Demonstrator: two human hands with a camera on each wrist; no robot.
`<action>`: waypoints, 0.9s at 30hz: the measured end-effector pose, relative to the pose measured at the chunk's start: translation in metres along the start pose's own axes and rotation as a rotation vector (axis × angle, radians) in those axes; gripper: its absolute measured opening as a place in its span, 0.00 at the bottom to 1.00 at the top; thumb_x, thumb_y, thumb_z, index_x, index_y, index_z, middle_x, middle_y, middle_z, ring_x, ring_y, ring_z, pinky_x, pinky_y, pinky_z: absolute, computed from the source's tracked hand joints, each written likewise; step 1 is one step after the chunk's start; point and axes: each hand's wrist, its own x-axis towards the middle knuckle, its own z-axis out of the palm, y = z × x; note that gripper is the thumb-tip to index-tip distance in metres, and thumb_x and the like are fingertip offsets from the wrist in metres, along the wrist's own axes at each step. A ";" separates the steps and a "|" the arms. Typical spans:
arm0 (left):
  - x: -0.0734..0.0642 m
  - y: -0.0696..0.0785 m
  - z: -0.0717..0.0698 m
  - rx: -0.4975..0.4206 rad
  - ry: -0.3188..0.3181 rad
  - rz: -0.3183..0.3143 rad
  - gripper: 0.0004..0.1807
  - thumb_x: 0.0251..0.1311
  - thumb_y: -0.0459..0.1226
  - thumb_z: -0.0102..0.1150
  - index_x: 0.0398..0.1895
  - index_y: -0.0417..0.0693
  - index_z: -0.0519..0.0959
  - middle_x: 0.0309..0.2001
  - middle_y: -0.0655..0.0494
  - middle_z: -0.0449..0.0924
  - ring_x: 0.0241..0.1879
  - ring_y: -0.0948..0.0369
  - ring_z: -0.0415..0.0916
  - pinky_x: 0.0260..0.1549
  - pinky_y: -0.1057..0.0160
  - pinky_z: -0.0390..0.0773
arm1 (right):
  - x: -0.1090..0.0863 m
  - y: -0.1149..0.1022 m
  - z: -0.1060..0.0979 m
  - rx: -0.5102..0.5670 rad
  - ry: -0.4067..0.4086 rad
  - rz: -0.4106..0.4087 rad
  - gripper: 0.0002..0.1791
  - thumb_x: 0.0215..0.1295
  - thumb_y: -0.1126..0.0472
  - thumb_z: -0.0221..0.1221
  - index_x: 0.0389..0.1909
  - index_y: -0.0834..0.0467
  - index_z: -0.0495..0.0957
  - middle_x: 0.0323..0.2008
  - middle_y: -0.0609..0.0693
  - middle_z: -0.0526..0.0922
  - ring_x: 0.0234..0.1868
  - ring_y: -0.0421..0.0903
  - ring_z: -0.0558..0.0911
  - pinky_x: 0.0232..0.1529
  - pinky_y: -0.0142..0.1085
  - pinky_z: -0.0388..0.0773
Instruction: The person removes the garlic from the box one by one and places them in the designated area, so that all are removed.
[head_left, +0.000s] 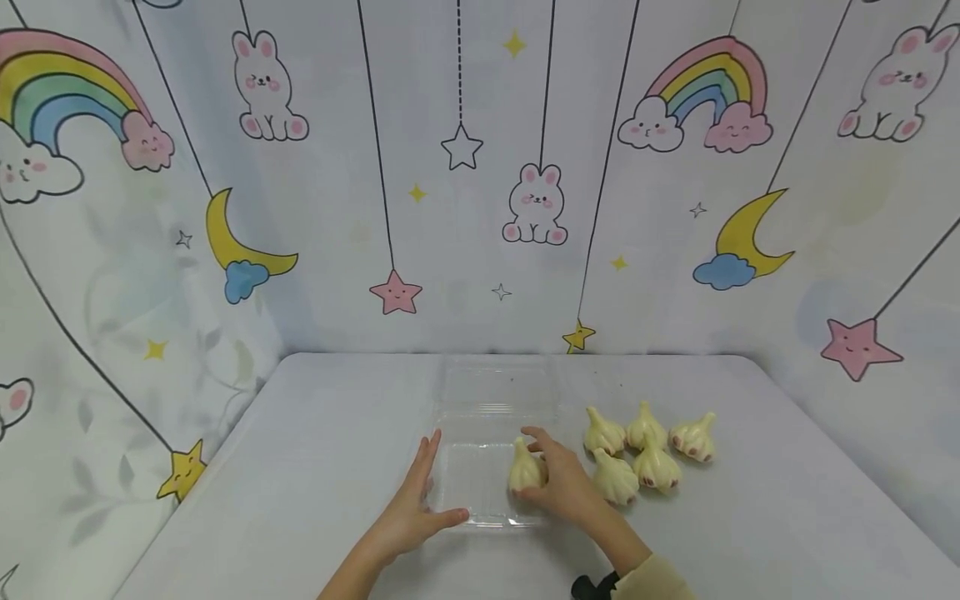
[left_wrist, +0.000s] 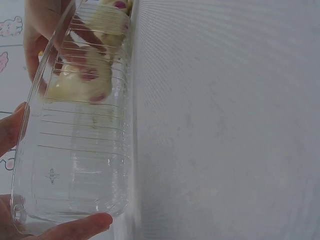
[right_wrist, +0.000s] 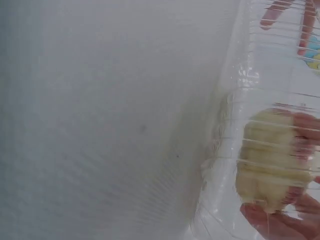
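Observation:
A clear plastic clamshell box (head_left: pixel 474 483) lies on the table, its lid (head_left: pixel 491 387) folded back toward the wall. My right hand (head_left: pixel 564 485) holds a pale garlic bulb (head_left: pixel 525 468) between thumb and fingers, inside the right part of the box. Through the clear wall, the right wrist view shows that bulb (right_wrist: pixel 267 160) with fingertips around it. At the box's left side rests my left hand (head_left: pixel 408 510), fingers straight and spread, with the thumb along the near left corner. In the left wrist view, the thumb (left_wrist: pixel 82 226) touches the box's edge.
To the right of the box, several more garlic bulbs (head_left: pixel 657 468) stand grouped on the white table (head_left: pixel 337 417). A patterned cloth wall (head_left: pixel 322 208) rises behind the table. Near the right sleeve (head_left: pixel 654 581) is a small black object (head_left: pixel 592 587).

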 end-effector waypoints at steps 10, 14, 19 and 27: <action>0.000 -0.001 -0.001 -0.004 -0.004 0.001 0.59 0.46 0.40 0.69 0.72 0.61 0.35 0.69 0.34 0.22 0.61 0.27 0.45 0.53 0.33 0.57 | -0.003 -0.005 -0.010 0.147 0.100 0.021 0.41 0.39 0.66 0.72 0.57 0.52 0.64 0.47 0.62 0.79 0.44 0.52 0.79 0.34 0.37 0.79; 0.001 -0.001 0.000 -0.012 -0.005 0.000 0.59 0.46 0.40 0.69 0.72 0.60 0.36 0.69 0.35 0.22 0.61 0.28 0.44 0.53 0.32 0.56 | -0.006 -0.007 -0.020 0.198 0.132 0.023 0.39 0.40 0.63 0.73 0.57 0.50 0.66 0.47 0.60 0.79 0.46 0.52 0.79 0.33 0.37 0.80; 0.002 -0.001 0.000 -0.041 -0.013 0.007 0.59 0.46 0.39 0.69 0.72 0.58 0.36 0.69 0.35 0.21 0.62 0.28 0.42 0.55 0.32 0.52 | -0.011 -0.005 -0.034 0.242 0.135 0.039 0.39 0.42 0.59 0.72 0.58 0.46 0.66 0.50 0.59 0.78 0.51 0.56 0.77 0.39 0.44 0.81; 0.001 -0.002 0.000 -0.026 -0.012 -0.004 0.59 0.46 0.39 0.69 0.72 0.60 0.35 0.69 0.36 0.21 0.61 0.27 0.43 0.52 0.30 0.55 | -0.018 -0.001 -0.051 0.230 0.162 0.045 0.40 0.43 0.55 0.72 0.59 0.44 0.65 0.50 0.56 0.78 0.51 0.53 0.77 0.39 0.40 0.80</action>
